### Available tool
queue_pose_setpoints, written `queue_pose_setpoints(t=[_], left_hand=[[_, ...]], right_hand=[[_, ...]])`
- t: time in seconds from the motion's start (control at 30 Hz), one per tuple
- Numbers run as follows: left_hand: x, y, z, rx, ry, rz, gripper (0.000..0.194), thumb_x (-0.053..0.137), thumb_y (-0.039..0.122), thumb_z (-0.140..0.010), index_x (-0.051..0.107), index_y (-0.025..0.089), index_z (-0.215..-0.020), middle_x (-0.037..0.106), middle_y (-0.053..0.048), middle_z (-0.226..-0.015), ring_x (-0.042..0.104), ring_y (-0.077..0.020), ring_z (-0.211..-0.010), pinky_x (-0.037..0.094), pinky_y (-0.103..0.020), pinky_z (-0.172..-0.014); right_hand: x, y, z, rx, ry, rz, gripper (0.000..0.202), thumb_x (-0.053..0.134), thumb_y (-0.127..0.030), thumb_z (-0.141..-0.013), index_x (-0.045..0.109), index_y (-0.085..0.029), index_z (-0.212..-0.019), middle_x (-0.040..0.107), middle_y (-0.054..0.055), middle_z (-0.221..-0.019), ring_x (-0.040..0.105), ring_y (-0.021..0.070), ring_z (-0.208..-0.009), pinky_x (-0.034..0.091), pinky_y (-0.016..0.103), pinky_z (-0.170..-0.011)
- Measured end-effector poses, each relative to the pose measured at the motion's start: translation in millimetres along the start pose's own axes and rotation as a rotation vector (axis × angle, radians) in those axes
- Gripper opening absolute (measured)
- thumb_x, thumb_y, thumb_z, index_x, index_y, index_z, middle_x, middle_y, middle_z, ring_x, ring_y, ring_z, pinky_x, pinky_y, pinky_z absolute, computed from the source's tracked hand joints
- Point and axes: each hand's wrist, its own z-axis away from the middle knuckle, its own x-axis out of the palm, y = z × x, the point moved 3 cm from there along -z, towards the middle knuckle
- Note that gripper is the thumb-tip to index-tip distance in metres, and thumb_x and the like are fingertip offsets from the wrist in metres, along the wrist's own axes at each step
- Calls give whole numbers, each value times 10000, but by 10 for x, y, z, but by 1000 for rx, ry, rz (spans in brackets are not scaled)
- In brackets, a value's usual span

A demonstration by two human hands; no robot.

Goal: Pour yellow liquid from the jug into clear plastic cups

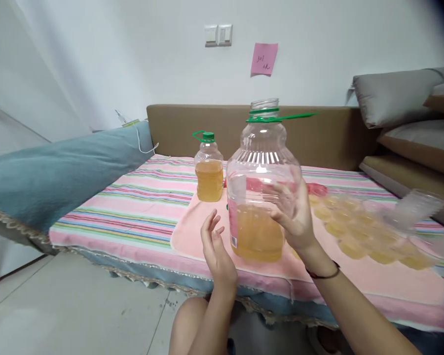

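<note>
A large clear plastic bottle (pixel 264 153), uncapped and about half full of amber liquid, stands upright in front of me. Round its neck sits a green ring with a handle (pixel 299 117) sticking out to the right. My right hand (pixel 298 217) grips the bottle's right side, its fingers seen partly through the plastic. Just left of the bottle's lower part, my left hand (pixel 216 251) is raised with fingers apart and holds nothing. Behind it stands a second bottle (pixel 209 180) of amber liquid, with a green cap and handle.
Several clear cups of amber liquid (pixel 355 246) stand close together on the right. Stacked clear cups (pixel 418 209) lie beyond them. A pink cloth (pixel 192 231) covers part of the striped sheet (pixel 133 212). Grey cushions (pixel 395 98) are piled at the far right.
</note>
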Motion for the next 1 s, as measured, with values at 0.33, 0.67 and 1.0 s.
queue_pose_setpoints(t=[0.33,0.67,1.0], left_hand=[[-332,-6,-143,-171,148,-266,441,413,470,-958,465,230,-1325,458,-102,-1459,428,-231,-1356,334,-372,-1123],[-443,-92,-175,-72,128,-281,411,446,484,-929,538,205,-1217,475,-128,-1453,410,-289,-1373,349,-432,-1115],[-350,-82,-119,-46,49,-295,406,423,478,-946,504,203,-1235,482,-136,-1424,411,-283,-1369,352,-432,-1110]], right_hand=[[1024,966,-352,-65,-10,-174,1069,744,-690,-644,181,-322,-1474,498,128,-1391,511,346,-1290,437,601,-1053],[1392,1355,-258,0,-115,-283,1039,753,-674,-653,228,-291,-1465,477,136,-1398,495,339,-1290,415,588,-1071],[1387,1391,-124,8,-44,-214,1089,726,-697,-668,141,-276,-1486,437,150,-1373,469,329,-1289,411,556,-1071]])
